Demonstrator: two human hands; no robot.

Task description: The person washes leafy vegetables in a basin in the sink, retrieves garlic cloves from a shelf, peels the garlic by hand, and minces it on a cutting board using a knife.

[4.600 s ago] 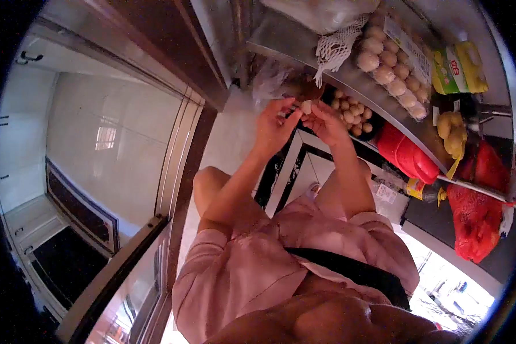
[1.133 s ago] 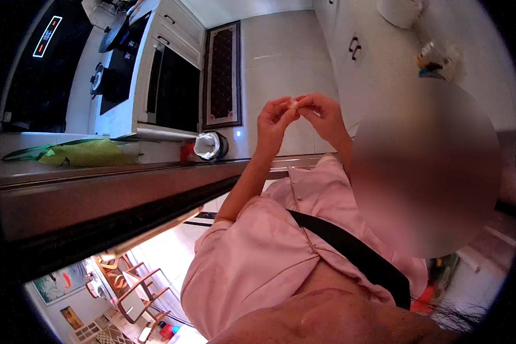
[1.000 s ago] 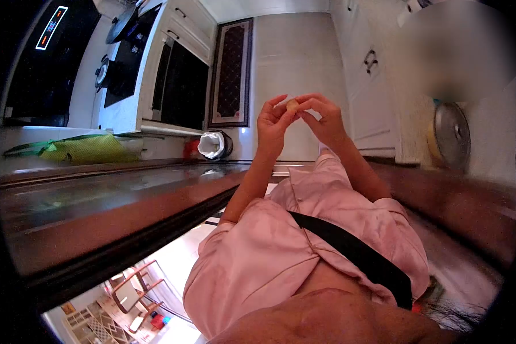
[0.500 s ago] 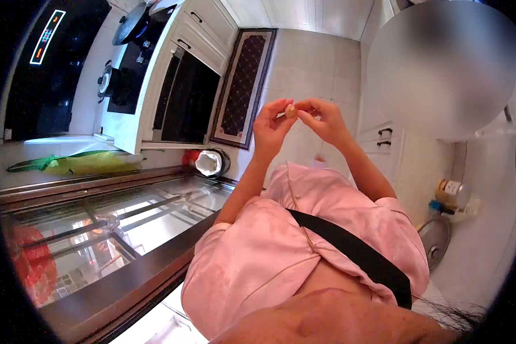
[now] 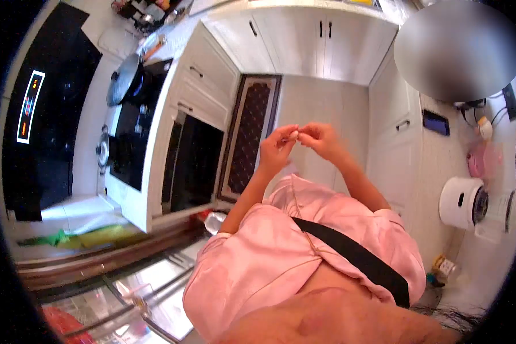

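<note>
A small whitish piece that looks like a garlic clove [image 5: 295, 133] shows between my fingertips, held up in front of my body above the floor. My left hand [image 5: 277, 149] pinches it between thumb and fingers. From the other side, my right hand [image 5: 322, 141] has thumb and fingertips closed against the same clove. Both hands meet at it, and its finer detail is too small to make out.
At left are a stove with a covered wok [image 5: 126, 80] and a pot [image 5: 103, 150]. A patterned mat [image 5: 251, 137] lies on the floor. On the right-hand counter stand a white appliance [image 5: 461, 202] and a dark tablet-like object [image 5: 436, 122]. A glass-paned door [image 5: 155, 286] is at lower left.
My view has tilted up, showing more cabinets and the right-hand counter. Both hands stay together. The clove looked tan before and now shows whiter between my fingertips.
</note>
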